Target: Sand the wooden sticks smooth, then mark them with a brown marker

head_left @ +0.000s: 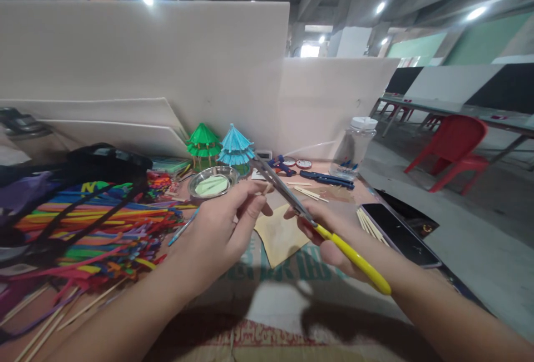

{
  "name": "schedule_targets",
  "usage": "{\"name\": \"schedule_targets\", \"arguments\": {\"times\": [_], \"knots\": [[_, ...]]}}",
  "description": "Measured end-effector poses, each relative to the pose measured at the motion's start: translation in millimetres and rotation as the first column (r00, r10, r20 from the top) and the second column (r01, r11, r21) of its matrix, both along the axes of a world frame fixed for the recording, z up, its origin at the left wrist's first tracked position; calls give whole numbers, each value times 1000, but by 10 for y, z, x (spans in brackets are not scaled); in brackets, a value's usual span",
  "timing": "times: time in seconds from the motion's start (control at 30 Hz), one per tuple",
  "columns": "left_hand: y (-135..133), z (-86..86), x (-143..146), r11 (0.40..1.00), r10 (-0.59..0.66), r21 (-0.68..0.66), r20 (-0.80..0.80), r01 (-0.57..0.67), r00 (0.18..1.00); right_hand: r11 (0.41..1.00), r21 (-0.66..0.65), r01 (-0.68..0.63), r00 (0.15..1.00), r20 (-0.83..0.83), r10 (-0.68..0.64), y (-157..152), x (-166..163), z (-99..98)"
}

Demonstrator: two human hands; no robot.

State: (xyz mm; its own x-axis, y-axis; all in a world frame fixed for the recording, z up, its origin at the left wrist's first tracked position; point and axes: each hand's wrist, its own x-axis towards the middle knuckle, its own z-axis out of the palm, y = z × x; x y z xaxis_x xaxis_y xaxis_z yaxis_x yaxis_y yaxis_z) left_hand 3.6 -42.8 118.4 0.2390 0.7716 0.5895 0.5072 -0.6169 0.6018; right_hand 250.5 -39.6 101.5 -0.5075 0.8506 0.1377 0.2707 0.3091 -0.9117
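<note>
My right hand (pixel 323 228) is closed around a pair of scissors (pixel 302 209) with yellow handles, its blades pointing up and left over the table. My left hand (pixel 231 220) is closed in a pinch close to the blades. A short pale stick end (pixel 267 188) shows at its fingertips; the rest of it is hidden. Beneath the hands a yellowish square of paper (pixel 283 237) lies on the printed table cover. Behind them stand a green model pavilion (pixel 202 142) and a blue one (pixel 234 145), each with a tiered pleated roof.
A metal bowl (pixel 194 187) holds pale green pieces. Colourful pipe cleaners (pixel 92 212) cover the left side. On the right are loose sticks (pixel 311 192), a dark blue tool (pixel 327 179), a plastic bottle (pixel 352 148) and a phone (pixel 398 234). White boards (pixel 146 56) rise behind.
</note>
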Motion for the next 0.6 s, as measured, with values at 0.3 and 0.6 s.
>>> {"name": "schedule_targets", "arguments": {"times": [0.3,0.6], "knots": [[-14,60,-20,998,-15,62,-47,18,999,999,33,-1,999,38,-1,-25,-10,157],[-42,100,-52,968,112,243,-212,-58,971,994,101,-43,980,197,22,1,53,271]]}}
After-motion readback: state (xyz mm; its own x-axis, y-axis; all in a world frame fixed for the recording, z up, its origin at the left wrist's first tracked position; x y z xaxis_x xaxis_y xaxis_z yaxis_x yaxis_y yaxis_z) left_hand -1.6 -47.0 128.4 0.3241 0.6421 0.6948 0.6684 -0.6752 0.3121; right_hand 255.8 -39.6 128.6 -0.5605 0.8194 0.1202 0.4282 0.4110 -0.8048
